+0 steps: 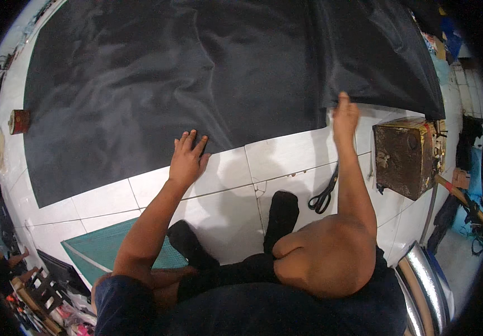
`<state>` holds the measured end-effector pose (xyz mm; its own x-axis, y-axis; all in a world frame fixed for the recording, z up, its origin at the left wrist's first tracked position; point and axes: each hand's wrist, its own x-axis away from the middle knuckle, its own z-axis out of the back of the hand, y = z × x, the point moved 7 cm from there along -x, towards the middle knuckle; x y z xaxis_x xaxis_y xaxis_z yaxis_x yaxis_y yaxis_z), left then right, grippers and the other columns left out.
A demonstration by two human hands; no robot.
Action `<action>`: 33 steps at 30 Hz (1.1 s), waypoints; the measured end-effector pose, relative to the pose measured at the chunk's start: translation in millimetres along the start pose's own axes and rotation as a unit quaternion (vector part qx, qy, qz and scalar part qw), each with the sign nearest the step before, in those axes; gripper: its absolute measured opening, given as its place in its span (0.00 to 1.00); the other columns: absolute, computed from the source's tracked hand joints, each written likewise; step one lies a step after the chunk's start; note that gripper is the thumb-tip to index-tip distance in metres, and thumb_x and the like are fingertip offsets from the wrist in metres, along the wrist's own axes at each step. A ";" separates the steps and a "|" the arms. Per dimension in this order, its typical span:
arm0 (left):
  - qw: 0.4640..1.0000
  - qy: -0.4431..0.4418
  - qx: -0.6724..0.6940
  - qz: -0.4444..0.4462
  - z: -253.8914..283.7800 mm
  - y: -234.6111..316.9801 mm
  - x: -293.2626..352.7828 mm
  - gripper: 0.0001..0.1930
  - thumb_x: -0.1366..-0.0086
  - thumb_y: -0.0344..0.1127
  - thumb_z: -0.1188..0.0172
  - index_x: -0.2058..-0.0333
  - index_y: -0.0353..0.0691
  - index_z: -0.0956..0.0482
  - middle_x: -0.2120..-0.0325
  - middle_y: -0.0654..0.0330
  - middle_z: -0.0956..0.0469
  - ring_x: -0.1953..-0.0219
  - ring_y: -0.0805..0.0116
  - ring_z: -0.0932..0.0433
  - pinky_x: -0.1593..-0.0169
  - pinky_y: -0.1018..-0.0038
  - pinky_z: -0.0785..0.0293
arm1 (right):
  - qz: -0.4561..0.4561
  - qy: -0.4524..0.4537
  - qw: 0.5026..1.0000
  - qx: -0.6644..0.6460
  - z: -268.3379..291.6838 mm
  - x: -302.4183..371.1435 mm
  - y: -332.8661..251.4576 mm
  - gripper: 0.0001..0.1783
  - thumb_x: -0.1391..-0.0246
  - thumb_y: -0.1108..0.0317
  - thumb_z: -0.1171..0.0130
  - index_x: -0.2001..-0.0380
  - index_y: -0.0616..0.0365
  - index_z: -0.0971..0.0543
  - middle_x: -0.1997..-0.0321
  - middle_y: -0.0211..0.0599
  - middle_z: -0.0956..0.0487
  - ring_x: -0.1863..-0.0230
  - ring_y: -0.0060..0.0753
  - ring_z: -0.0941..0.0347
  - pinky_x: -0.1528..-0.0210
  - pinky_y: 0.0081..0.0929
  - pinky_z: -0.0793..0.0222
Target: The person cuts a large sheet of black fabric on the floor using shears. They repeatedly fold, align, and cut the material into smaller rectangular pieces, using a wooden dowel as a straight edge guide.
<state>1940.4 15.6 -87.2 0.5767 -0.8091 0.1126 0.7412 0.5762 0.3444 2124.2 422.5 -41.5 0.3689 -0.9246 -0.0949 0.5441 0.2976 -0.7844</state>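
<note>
A large sheet of black fabric (124, 95) lies spread over the white tiled floor, slightly wrinkled, with a folded or overlapping part (376, 56) on the right. My left hand (188, 158) rests flat on its near edge, fingers spread. My right hand (345, 116) is closed at the near edge of the right part, thumb and fingers pinching the cloth. Black-handled scissors (322, 200) lie on the tiles beside my right forearm, their blades partly hidden by it.
A worn brown box-shaped block (402, 159) stands at the right, near a hammer-like tool (457, 193). A small reddish-brown block (19, 121) sits at the fabric's left edge. Green sheeting (104, 246) lies by my left foot. Silvery rolls (423, 280) are at lower right; clutter lines both sides.
</note>
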 end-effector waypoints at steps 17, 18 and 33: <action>0.999 0.036 -0.022 0.005 -4.0 1.2 5.3 0.25 0.39 0.45 0.40 0.43 0.48 0.28 0.39 0.50 0.36 0.35 0.51 0.40 0.33 0.53 0.46 | -0.264 0.128 0.904 -0.311 91.5 -73.2 150.7 0.27 0.43 0.49 0.45 0.49 0.60 0.27 0.53 0.38 0.23 0.60 0.37 0.25 0.63 0.32 0.26; 0.999 0.035 -0.023 0.011 -2.7 -0.9 8.1 0.25 0.38 0.46 0.40 0.43 0.48 0.28 0.39 0.50 0.36 0.35 0.51 0.40 0.33 0.53 0.46 | -0.283 0.079 0.891 -0.346 76.5 -65.3 151.7 0.28 0.44 0.47 0.43 0.52 0.60 0.27 0.54 0.39 0.23 0.62 0.35 0.25 0.66 0.29 0.26; 0.998 0.060 -0.034 0.004 -3.6 -1.0 14.6 0.22 0.38 0.44 0.40 0.45 0.47 0.26 0.40 0.49 0.35 0.36 0.49 0.39 0.34 0.51 0.45 | -0.237 -0.062 0.964 -0.102 20.1 -23.4 162.7 0.17 0.43 0.61 0.37 0.78 0.55 0.33 0.84 0.32 0.29 0.87 0.21 0.36 0.88 0.19 0.43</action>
<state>1949.3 3.7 -89.2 0.6166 -0.7873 0.0016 0.7555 0.5924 0.2798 2219.2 497.4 -154.6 0.2088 -0.9058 0.3688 0.5198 -0.2166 -0.8264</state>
